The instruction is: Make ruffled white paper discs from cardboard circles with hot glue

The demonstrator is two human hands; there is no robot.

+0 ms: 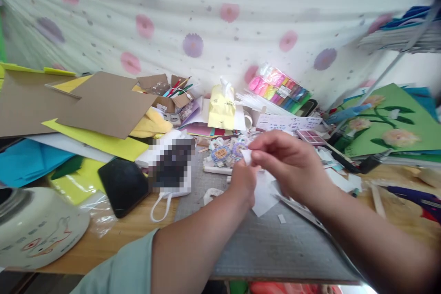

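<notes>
Both my hands meet above a grey cutting mat (262,243) at the table's middle. My right hand (289,163) pinches a small white paper piece (246,156) between thumb and fingers. My left hand (243,183) is curled just below it, fingers closed on the same bit of paper, as far as I can see. A larger white paper sheet (263,197) lies on the mat under the hands. Small round decorated stickers or badges (227,152) sit just beyond my fingers.
Brown cardboard (103,105), yellow and blue sheets lie at left. A black phone (123,186) and a white pot (37,227) are near left. A yellow tissue pack (221,108), coloured clay packs (280,89), green flower artwork (389,119) and a glue gun (418,200) stand around.
</notes>
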